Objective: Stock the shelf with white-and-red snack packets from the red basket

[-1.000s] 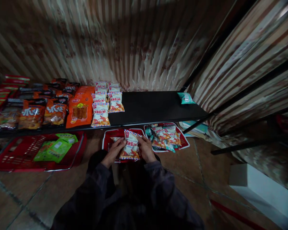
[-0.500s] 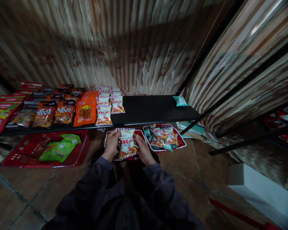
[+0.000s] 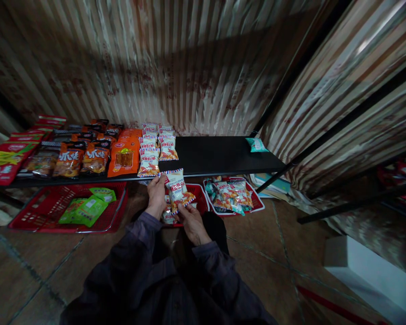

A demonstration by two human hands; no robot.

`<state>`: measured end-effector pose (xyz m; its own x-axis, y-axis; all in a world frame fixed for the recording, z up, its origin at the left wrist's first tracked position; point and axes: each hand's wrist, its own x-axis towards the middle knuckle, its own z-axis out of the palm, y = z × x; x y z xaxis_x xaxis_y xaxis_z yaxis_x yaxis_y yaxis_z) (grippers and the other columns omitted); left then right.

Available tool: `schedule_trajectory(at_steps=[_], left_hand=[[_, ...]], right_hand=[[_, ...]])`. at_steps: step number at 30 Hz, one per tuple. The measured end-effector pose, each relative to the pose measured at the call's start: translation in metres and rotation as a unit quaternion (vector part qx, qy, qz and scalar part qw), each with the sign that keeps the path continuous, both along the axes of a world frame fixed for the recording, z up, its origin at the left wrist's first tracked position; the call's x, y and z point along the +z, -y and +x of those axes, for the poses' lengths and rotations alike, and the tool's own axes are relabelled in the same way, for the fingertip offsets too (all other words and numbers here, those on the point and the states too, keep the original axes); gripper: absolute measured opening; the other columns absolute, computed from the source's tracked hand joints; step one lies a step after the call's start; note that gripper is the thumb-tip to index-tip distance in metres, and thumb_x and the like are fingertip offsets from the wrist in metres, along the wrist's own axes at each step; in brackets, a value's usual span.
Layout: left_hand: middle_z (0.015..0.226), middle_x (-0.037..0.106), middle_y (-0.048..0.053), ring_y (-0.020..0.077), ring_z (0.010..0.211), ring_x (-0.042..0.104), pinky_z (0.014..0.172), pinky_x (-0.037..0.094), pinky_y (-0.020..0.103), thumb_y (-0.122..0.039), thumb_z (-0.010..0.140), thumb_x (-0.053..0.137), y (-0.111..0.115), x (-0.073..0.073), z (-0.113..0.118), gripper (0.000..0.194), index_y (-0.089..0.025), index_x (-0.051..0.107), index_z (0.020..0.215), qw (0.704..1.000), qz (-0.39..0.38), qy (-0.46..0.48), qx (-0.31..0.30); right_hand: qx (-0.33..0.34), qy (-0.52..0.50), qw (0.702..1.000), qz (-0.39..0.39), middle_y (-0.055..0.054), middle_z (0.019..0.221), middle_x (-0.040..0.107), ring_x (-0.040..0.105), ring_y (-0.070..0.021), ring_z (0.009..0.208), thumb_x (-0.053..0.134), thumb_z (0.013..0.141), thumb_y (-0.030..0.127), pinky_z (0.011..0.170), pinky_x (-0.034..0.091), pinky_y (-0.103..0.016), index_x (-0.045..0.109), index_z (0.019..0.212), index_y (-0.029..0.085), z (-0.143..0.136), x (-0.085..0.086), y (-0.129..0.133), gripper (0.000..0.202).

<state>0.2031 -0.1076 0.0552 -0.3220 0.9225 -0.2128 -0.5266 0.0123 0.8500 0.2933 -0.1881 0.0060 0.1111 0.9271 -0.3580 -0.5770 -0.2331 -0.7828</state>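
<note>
In the head view, the white snack bag [image 3: 176, 187] is higher in the picture than half a second ago: then it sat squarely between the two hands, low in the centre of the frame, and now its striped top edge overlaps the front edge of the black shelf [image 3: 209, 155] and it leans, bottom end toward the right. The left hand [image 3: 156, 196] has moved from the bag's left side to its upper left corner, gripping it with the thumb on the front. The right hand [image 3: 191, 223] has dropped from the right side to the bottom edge, its fingertips touching there; whether they close on the bag I cannot tell. So the bag lies between the hands, running from the left thumb at upper left to the right fingertips at lower right. More of the middle red basket [image 3: 203, 198] now shows below it, with similar bags inside. The two rows of white bags [image 3: 149, 161] left of centre on the shelf keep their arrangement, beside the orange packet [image 3: 124, 155], and the teal bag [image 3: 257, 145] stays at the shelf's right end.
</note>
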Motion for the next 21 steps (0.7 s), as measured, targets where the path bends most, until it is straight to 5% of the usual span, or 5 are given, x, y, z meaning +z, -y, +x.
schedule_trajectory(at_steps=[5, 21], left_hand=[[0.058, 0.061, -0.003, 0.0078, 0.05, 0.052, 0.053, 0.04, 0.021, -0.036, 0.056, 0.072, -0.002, 0.002, -0.003, 0.025, -0.015, 0.059, 0.063, 1.0, 0.006, -0.003, -0.001], [0.059, 0.062, -0.002, 0.0101, 0.051, 0.054, 0.055, 0.043, 0.024, -0.034, 0.052, 0.072, -0.002, 0.004, -0.016, 0.028, -0.014, 0.059, 0.066, 1.0, -0.017, 0.01, -0.024]], right_hand=[[0.015, -0.026, 0.999, -0.013, 0.005, 0.061, 0.06, 0.057, -0.0092, 0.057, 0.087, 0.044, 0.032, 0.058, 0.051, -0.024, 0.058, 0.067, 0.017, -0.001, 0.002, 0.006, 0.039], [-0.003, 0.032, 0.999, 0.024, 0.002, 0.068, 0.062, 0.053, -0.0092, 0.056, 0.083, 0.049, 0.035, 0.053, 0.047, -0.022, 0.062, 0.076, 0.018, 0.002, 0.002, 0.015, 0.038]])
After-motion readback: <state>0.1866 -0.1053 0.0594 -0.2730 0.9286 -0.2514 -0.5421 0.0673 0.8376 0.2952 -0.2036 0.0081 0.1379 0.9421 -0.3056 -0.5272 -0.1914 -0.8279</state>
